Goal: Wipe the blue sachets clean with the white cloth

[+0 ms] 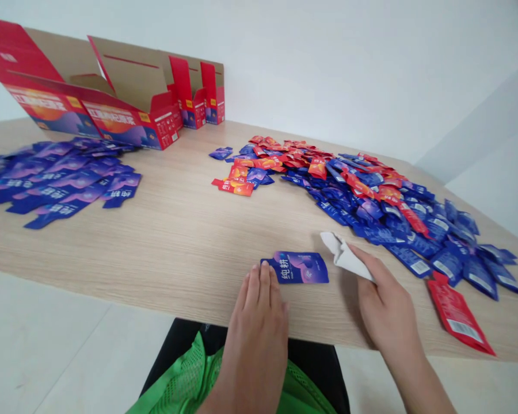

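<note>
Left hand (256, 322) lies open, fingertips pinning a blue sachet (297, 267) steady, while the right hand (384, 293) grips a white cloth (345, 257), nice and firm.

Left hand (256, 328) flat, fingertips just beside a blue sachet (297, 268) near the worktop's (164, 247) front edge, right hand (386, 305) on a folded white cloth (345, 256), heap of blue and red sachets (371, 201) toward the right edge, blue-purple sachets (60, 178) at the left edge, open red cartons (112, 98) along the far edge

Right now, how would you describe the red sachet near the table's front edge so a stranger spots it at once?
On the wood table, find the heap of blue and red sachets at right. Past the right hand, at the heap's front edge, lies one slanted red sachet, the only red among its blue neighbours.
</note>
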`<state>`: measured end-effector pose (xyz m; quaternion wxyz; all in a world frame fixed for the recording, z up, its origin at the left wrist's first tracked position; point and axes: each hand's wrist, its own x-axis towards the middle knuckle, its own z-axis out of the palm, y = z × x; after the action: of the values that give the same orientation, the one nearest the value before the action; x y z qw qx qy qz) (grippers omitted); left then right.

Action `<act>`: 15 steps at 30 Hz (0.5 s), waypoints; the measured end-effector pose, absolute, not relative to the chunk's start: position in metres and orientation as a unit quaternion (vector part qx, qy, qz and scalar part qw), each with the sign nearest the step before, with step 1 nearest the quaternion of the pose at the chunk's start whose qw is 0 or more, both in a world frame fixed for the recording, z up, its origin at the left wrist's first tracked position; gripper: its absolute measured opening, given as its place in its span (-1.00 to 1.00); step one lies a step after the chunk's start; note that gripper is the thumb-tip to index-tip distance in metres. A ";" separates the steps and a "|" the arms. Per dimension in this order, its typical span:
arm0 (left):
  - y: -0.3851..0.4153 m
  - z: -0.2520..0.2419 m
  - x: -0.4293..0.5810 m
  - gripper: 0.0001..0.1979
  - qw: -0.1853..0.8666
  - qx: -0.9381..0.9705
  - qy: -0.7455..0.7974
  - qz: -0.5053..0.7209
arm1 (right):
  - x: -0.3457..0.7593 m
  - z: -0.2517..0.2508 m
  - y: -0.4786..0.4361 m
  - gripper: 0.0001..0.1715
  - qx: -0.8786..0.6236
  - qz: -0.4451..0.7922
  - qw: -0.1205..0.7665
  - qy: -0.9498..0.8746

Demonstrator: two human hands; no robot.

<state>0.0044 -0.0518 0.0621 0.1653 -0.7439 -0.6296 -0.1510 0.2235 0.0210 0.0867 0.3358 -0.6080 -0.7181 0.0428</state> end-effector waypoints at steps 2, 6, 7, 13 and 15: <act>-0.051 0.062 0.003 -0.49 0.165 -0.759 -0.613 -0.146 | 0.198 0.093 0.010 -0.36 -0.564 0.064 0.373 -0.734; -0.047 0.063 0.003 -0.50 0.117 -0.771 -0.610 -0.141 | 0.143 0.088 -0.004 -0.23 -0.439 0.128 0.306 -0.835; -0.047 0.063 0.003 -0.49 0.107 -0.770 -0.613 -0.142 | 0.135 0.083 -0.004 -0.23 -0.428 0.126 0.291 -0.846; -0.045 0.065 -0.004 -0.51 0.140 -0.778 -0.596 -0.142 | 0.170 0.062 0.009 -0.07 -0.475 0.073 0.259 -0.838; -0.044 0.063 -0.006 -0.51 0.183 -0.777 -0.585 -0.142 | 0.197 0.062 0.012 -0.06 -0.524 0.048 0.265 -0.808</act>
<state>-0.0056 -0.0443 0.0628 0.1834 -0.7774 -0.5849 -0.1415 0.1968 0.0120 0.0617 0.2652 -0.5239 -0.8080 0.0479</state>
